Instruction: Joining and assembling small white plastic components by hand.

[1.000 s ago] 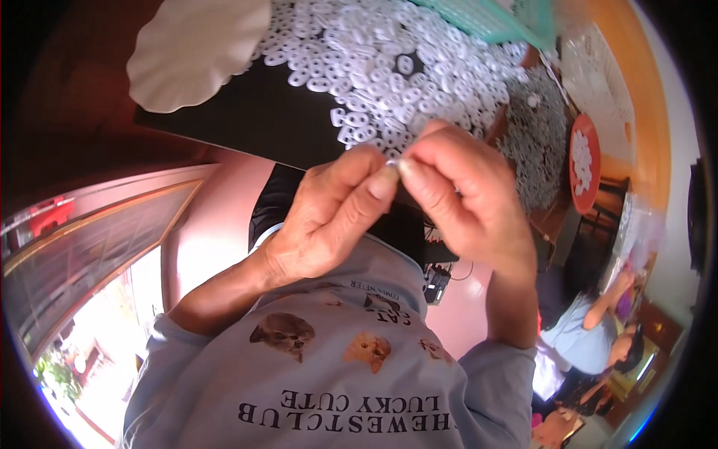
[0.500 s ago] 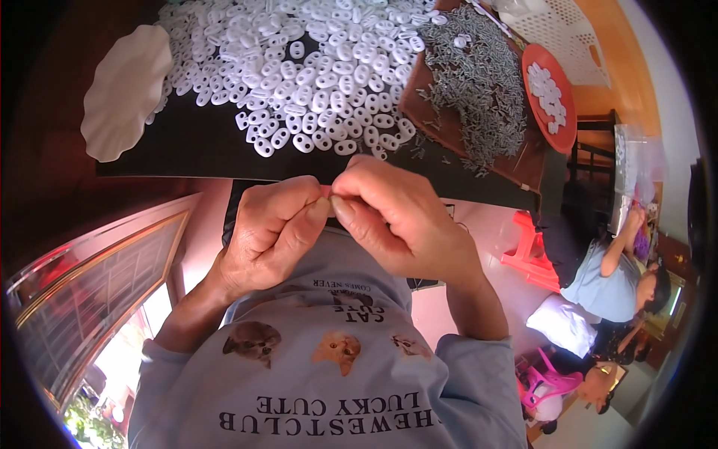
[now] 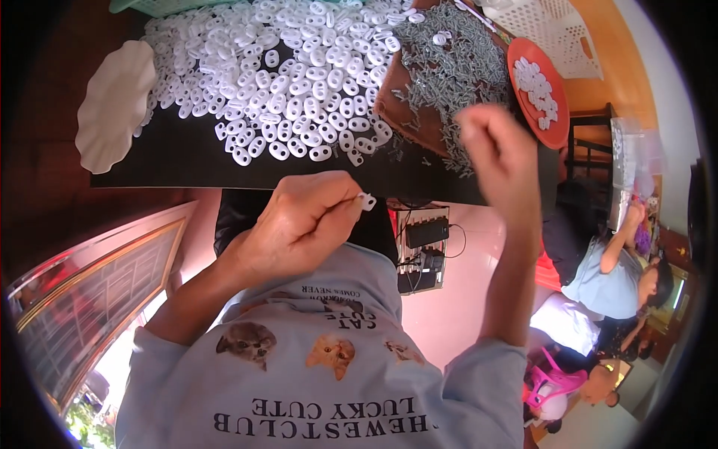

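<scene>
My left hand (image 3: 307, 221) is closed in a pinch on a small white oval plastic piece (image 3: 368, 201), held just in front of the table's near edge. One end of the piece, with a hole in it, sticks out past the fingertips. Over the near edge of a heap of grey screws (image 3: 460, 63) is my right hand (image 3: 502, 146). Motion smears its fingers, so what they hold, if anything, does not show. A large spread of white two-holed oval pieces (image 3: 299, 82) covers the table left of the screws.
The screws lie on a brown mat (image 3: 400, 101) on the black table (image 3: 187, 161). Beside them is a red plate (image 3: 557, 127) of white pieces. A white wavy-edged dish (image 3: 112, 105) sits far left, a white perforated basket (image 3: 550, 34) far right. Other people (image 3: 613, 277) are at the right.
My hands have come apart. The right has moved right and away from me to the screws. The left stays near the table edge, the white piece now showing at its fingertips.
</scene>
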`<state>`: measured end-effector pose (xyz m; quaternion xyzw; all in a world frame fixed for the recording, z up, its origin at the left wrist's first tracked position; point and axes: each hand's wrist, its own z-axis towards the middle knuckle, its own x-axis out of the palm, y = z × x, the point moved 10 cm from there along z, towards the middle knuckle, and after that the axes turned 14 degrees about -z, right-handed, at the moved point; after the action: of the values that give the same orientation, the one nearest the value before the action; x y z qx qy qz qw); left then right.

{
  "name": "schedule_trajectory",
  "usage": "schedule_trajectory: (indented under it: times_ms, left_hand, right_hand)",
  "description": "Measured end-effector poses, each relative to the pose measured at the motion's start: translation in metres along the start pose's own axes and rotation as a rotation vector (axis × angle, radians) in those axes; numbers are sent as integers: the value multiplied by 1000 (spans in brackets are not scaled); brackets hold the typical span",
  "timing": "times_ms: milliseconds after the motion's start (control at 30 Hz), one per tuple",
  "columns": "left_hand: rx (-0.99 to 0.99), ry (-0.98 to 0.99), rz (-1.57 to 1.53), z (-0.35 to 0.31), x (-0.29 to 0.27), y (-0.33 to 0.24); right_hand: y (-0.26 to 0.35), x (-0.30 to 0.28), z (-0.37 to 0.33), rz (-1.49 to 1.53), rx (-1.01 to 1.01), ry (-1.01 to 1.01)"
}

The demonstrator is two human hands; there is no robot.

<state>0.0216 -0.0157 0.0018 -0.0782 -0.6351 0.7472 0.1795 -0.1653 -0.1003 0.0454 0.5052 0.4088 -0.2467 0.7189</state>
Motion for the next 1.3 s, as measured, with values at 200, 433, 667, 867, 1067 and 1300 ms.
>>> schedule_trajectory:
  times_ms: [200,433,667,867,1067,1300]
  left_hand:
    - [57,21,3,21,14,3]
    - [-52,-10,-103,25,14,21]
    - [-107,-36,-174,23,13,29]
    - [-203,-115,-316,18,9,40]
    - [-198,-124,-342,18,8,44]
    - [-154,-130,-337,17,6,39]
  right_hand:
    - [-30,10,47,-333,-163,80]
    - [-42,10,64,-278,-215,56]
    - [-56,5,58,-141,-106,78]
    - [-44,-9,54,-250,-46,-23]
    - [-51,-3,47,-146,-15,40]
    - [-50,20,37,239,180,158]
